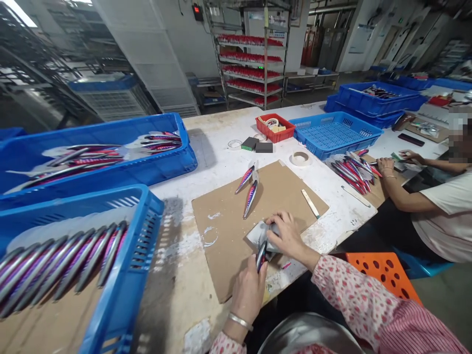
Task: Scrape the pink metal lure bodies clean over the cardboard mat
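Note:
My left hand (249, 291) is closed round the tail of a long fishing lure (261, 255) held over a brown cardboard sheet (228, 231). My right hand (286, 233) presses a grey cloth (258, 233) against the lure's other end, fingers curled on it. Two finished lures, striped red, blue and silver (250, 197) (245, 179), lie side by side farther up the cardboard. A thin pale stick (310, 203) rests at the cardboard's right edge.
Blue crates with many lures stand at left (147, 216) (162, 164). Farther back are a tape roll (300, 158), a small red tray (275, 133) and a blue crate (334, 142). A seated co-worker (435, 206) handles lures (350, 169) at right. An orange stool (383, 270) stands below.

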Demonstrator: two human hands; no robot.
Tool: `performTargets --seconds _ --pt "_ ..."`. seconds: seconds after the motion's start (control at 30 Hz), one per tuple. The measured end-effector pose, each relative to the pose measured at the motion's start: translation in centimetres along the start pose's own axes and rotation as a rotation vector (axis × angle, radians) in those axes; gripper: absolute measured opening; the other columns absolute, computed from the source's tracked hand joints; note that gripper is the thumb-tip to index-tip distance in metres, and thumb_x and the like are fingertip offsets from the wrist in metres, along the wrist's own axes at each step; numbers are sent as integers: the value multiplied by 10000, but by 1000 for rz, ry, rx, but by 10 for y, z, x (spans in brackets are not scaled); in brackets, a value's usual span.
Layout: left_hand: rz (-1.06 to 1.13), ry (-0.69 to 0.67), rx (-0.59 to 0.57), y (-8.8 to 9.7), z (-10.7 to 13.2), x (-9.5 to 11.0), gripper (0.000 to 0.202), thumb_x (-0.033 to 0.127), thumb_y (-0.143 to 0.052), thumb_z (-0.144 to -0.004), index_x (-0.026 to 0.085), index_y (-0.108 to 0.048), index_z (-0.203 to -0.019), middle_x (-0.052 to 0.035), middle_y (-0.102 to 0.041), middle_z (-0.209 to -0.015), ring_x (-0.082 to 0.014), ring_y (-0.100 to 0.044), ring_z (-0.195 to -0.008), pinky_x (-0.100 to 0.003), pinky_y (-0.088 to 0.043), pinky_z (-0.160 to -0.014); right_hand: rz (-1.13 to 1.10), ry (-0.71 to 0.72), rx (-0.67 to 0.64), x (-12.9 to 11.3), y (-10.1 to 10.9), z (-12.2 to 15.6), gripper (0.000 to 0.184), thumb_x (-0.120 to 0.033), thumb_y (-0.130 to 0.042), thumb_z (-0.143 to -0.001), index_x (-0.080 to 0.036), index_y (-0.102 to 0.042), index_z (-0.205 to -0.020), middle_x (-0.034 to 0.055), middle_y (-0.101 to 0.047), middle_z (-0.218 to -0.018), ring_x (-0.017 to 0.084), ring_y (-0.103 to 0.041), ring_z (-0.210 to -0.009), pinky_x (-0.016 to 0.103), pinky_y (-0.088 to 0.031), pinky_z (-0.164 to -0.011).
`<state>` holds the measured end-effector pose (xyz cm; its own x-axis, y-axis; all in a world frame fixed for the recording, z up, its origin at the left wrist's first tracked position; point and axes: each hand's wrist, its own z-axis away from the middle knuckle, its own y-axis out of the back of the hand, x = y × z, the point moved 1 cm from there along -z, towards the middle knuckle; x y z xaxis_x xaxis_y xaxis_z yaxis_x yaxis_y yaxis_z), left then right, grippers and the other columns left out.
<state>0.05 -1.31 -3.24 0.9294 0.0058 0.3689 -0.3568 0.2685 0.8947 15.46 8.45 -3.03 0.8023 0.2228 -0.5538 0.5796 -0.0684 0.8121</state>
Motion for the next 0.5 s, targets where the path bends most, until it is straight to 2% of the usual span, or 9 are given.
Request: performTargets --seconds 0.13,0.2,0.27,0.37,0.43,0.5 --pt "9 -18 29 -2 1 -6 311 315 -347 -1000 140 -544 -1165 -109 -721 -936 -229 -701 -855 -289 -457 -668 83 -129 117 26 11 -16 205 -299 -604 -809 -240 -661 -998 84 -559 -1155 279 -475 -1104 423 -409 -921" --pt "7 -44 67 2 4 -9 330 318 -333 -1003 154 -545 -1196 -100 -717 -953 -218 -697 -860 -285 -463 -678 24 -148 210 41 23 -30 198 -282 -613 -769 -224 -658 -954 82 -570 -1109 274 -493 -1087 427 -408 -941" --pt "-38 -61 121 10 6 -9 349 333 -327 -1004 183 -540 -1236 -87 -706 -988 -215 -690 -863 -288 -468 -676 -110 -102 307 47 34 -40 189 -264 -591 -748 -219 -642 -924 66 -580 -1061 250 -524 -1045 415 -412 -959" --pt "-190 -64 214 22 6 -6 381 362 -353 -996 216 -515 -1308 -78 -671 -1021 -229 -667 -886 -305 -475 -681 -238 -4 377 36 43 -43 190 -262 -573 -739 -220 -626 -916 58 -586 -1054 236 -544 -1040 404 -411 -973" --pt "-298 -64 256 25 5 -3 398 359 -395 -983 215 -499 -1338 -82 -645 -999 -237 -646 -910 -314 -481 -709 -228 45 365 21 42 -39 205 -265 -593 -734 -219 -630 -930 62 -580 -1092 236 -537 -1073 395 -406 -978" --pt "-341 -51 251 22 5 0 413 340 -425 -970 204 -483 -1356 -88 -622 -1001 -237 -633 -926 -308 -483 -706 -157 52 328 9 35 -32 214 -273 -608 -742 -220 -636 -948 67 -570 -1135 241 -522 -1092 392 -405 -972"
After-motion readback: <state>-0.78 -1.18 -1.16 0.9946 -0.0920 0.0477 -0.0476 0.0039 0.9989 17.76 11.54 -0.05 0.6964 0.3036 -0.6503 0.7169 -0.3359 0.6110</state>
